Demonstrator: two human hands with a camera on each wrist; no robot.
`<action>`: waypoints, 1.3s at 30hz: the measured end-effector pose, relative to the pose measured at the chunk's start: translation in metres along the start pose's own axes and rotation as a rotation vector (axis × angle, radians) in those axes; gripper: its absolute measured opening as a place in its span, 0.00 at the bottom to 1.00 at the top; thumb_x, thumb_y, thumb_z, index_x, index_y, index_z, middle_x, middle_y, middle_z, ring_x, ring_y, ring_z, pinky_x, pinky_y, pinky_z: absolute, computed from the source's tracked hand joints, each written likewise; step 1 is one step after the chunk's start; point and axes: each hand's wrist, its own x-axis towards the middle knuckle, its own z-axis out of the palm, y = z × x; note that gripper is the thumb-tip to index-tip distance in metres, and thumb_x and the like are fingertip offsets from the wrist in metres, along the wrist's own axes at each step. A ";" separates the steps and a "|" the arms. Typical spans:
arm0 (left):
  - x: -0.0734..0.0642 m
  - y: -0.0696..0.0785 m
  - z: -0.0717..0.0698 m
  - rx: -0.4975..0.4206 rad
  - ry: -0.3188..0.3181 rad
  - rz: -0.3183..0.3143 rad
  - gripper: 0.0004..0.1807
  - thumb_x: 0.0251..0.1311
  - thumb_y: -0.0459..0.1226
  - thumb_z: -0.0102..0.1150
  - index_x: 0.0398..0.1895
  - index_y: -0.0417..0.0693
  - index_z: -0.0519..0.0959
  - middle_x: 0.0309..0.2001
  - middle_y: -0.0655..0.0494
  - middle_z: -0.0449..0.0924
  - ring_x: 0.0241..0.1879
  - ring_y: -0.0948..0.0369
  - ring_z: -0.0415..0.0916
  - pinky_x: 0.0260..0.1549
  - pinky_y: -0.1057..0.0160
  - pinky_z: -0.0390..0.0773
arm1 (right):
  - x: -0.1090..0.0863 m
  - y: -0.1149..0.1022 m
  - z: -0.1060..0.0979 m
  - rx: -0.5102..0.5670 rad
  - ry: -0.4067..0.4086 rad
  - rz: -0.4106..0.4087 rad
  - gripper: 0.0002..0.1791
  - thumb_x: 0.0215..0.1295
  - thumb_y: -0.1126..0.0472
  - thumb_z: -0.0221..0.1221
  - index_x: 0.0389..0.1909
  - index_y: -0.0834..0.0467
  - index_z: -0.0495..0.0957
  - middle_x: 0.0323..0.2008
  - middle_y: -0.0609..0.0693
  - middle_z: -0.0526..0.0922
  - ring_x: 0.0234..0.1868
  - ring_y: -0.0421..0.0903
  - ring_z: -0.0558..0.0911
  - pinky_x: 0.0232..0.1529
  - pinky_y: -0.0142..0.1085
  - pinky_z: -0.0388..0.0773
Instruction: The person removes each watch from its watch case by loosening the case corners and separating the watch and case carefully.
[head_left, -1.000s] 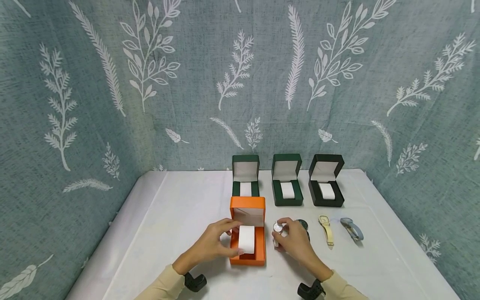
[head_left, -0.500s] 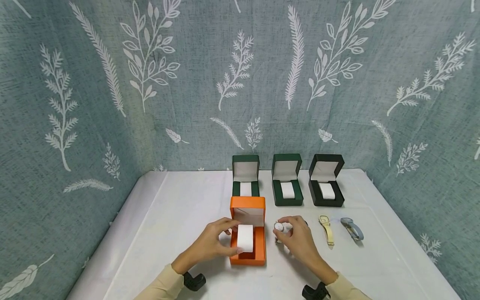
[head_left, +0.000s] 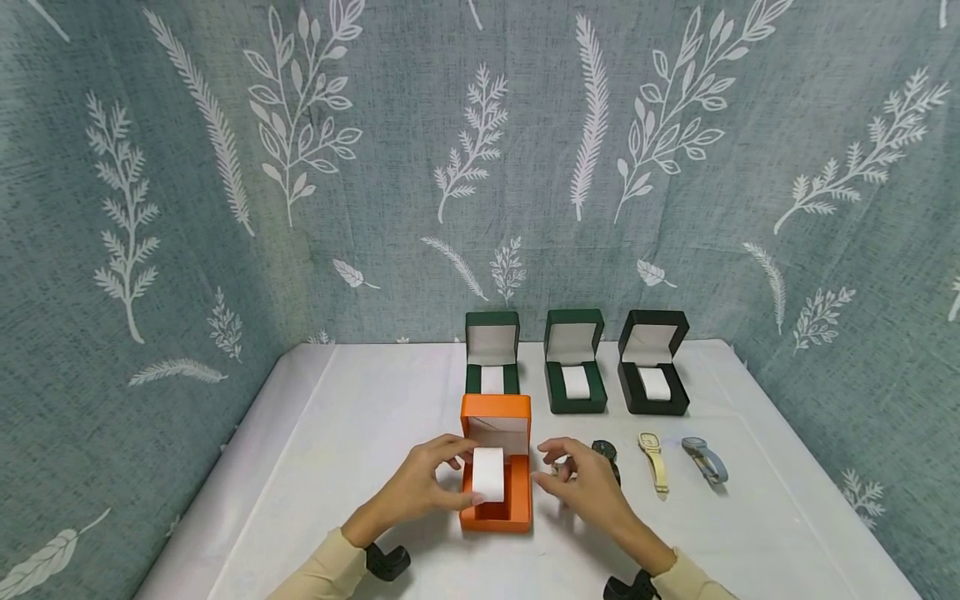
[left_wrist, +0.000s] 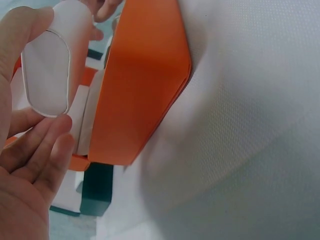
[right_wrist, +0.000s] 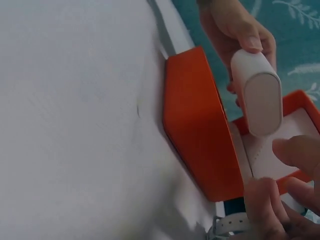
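Observation:
With fingers and thumb, my left hand grips a white watch cushion by its sides, raised over the orange watch box. The lid of that box stands up. My right hand is just right of the box, its thumb and forefinger apart and pointing towards the cushion. In the right wrist view the cushion faces these fingers, with a gap between. A watch with a pale strap shows under the right fingers; most of it is hidden by the hand.
Two green watch boxes and a black one stand open at the back with white cushions inside. Right of my right hand lie a dark watch, a gold watch and a blue-grey watch.
My right hand has shifted left towards the box, and its thumb and forefinger have spread away from the watch dial they pinched. The left hand has drawn the cushion slightly left and up.

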 end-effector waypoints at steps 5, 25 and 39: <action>0.000 -0.001 -0.001 -0.007 -0.003 -0.010 0.39 0.53 0.54 0.78 0.64 0.43 0.79 0.52 0.65 0.80 0.44 0.58 0.81 0.46 0.53 0.84 | -0.003 0.001 0.006 0.043 -0.112 -0.028 0.23 0.61 0.56 0.75 0.54 0.59 0.81 0.39 0.53 0.84 0.17 0.42 0.81 0.18 0.35 0.79; 0.002 -0.004 0.002 0.016 -0.002 0.016 0.37 0.52 0.52 0.79 0.62 0.43 0.80 0.49 0.63 0.80 0.42 0.57 0.81 0.44 0.55 0.84 | -0.008 0.001 0.015 0.017 -0.241 -0.008 0.31 0.63 0.53 0.73 0.62 0.62 0.76 0.31 0.44 0.82 0.16 0.42 0.81 0.15 0.35 0.79; 0.005 -0.006 0.006 0.018 -0.004 0.046 0.37 0.52 0.51 0.80 0.62 0.45 0.80 0.47 0.64 0.80 0.43 0.64 0.80 0.45 0.56 0.84 | -0.008 0.003 0.018 0.045 -0.273 0.016 0.34 0.64 0.53 0.72 0.67 0.62 0.76 0.30 0.46 0.82 0.16 0.43 0.81 0.15 0.36 0.80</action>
